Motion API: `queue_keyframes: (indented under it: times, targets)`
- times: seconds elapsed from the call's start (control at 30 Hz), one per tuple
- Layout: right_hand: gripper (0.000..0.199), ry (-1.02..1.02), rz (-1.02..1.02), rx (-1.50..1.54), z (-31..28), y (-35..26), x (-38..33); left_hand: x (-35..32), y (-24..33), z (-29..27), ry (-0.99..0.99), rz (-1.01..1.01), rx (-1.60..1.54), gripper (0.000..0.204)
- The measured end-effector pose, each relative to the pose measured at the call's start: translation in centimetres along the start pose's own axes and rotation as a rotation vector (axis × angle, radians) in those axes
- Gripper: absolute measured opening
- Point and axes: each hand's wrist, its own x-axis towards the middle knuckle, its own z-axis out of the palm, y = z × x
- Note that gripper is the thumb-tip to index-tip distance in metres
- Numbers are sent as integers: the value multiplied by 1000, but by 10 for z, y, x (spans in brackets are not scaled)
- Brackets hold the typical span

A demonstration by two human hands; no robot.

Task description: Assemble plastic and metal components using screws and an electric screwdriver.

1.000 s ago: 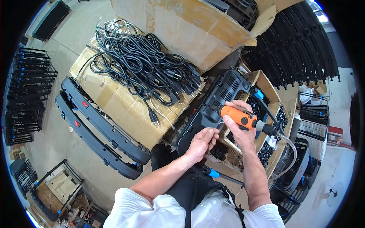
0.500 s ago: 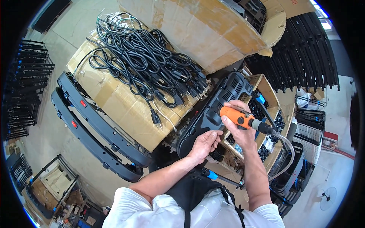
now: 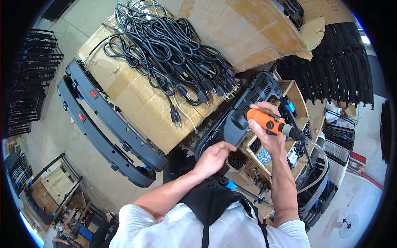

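My right hand (image 3: pixel 269 132) is wrapped round an orange power screwdriver (image 3: pixel 264 120) with a grey and black rear end and a clear hose. The tool is over a long black plastic housing (image 3: pixel 231 134), its tip hidden from view. Nearer to me, my left hand (image 3: pixel 211 160) rests at the near edge of this housing. Its index finger is stretched out to the right and the other fingers are partly curled and hidden underneath. No held object shows in that hand.
Black power cords (image 3: pixel 165 53) lie heaped on a cardboard box (image 3: pixel 124 91). Two curved black parts (image 3: pixel 103 136) with red switches stand left of it. A wooden parts bin (image 3: pixel 295 97) with small hardware sits at the right. The clear hose (image 3: pixel 324 169) loops beside my right forearm.
My left index finger has stretched out from a pinch-like pose. The screwdriver still points at the housing in my right hand. The whole view has shifted slightly.
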Motion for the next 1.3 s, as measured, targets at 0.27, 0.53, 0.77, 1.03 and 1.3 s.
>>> queue_keyframes:
  times: [0.27,0.53,0.77,1.03,1.3]
  targets:
    - [49,-47,12,51,-6,-3,0,-27,47,-16,579,143,1068,35]
    - [50,-78,-45,63,-6,0,0,0,38,-20,502,192,1277,42]
    - [51,-79,-50,37,-11,-1,-2,6,31,-31,387,217,1198,37]
    - [51,-91,-58,-19,-19,-9,-3,6,32,-29,389,269,1199,35]
    - [49,-90,-42,-65,-21,-11,-3,10,37,-30,319,270,1174,33]
